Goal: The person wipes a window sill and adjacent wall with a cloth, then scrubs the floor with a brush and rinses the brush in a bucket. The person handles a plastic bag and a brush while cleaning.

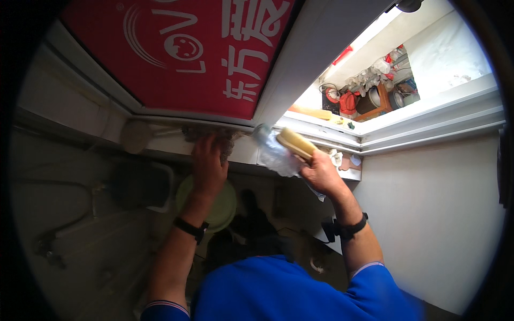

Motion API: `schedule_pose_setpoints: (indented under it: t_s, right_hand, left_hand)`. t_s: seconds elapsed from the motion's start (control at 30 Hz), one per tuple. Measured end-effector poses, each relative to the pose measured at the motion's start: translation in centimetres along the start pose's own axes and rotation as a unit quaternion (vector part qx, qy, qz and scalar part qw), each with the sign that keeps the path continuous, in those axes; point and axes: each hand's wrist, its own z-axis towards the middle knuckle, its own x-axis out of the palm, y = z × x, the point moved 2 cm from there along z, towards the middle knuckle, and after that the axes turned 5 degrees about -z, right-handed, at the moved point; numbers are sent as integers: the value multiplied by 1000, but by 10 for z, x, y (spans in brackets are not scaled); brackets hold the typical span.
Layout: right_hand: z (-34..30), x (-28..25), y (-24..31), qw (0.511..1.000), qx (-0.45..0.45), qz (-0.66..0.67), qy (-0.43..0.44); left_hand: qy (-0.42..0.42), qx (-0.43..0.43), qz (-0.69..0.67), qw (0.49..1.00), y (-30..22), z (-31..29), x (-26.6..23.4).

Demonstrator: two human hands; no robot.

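My right hand (322, 172) grips a yellow oblong block (297, 143) that looks like a sponge or brush. Crumpled clear plastic (280, 159), a bag or a soft bottle, hangs just left of that block, against the same hand. On the shaded sill, my left hand (210, 159) has its fingers curled over a greyish-brown crumpled bundle (227, 145), whose kind is too dim to tell. Both hands are at the white window sill (246, 148), beneath a red printed panel (176, 59).
Right of the panel, an open window frame (428, 125) shows cluttered bags and pots outside. Small items (336, 158) sit at the sill's right end. Below stand a pale green basin (214, 206) and a dark container (142, 184). A round object (135, 136) rests at the sill's left.
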Motion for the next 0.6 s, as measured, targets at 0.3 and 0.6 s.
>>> schedule_pose_setpoints:
  t_s: [0.3,0.6]
  right_hand:
    - [71,11,-6,963,-114,-210,127]
    - [44,27,-21,928,-198,-306,-76]
  left_hand:
    - [30,-14,-17,999,-4,-2,-11]
    - [-38,58,-20,997,-28,7,-27]
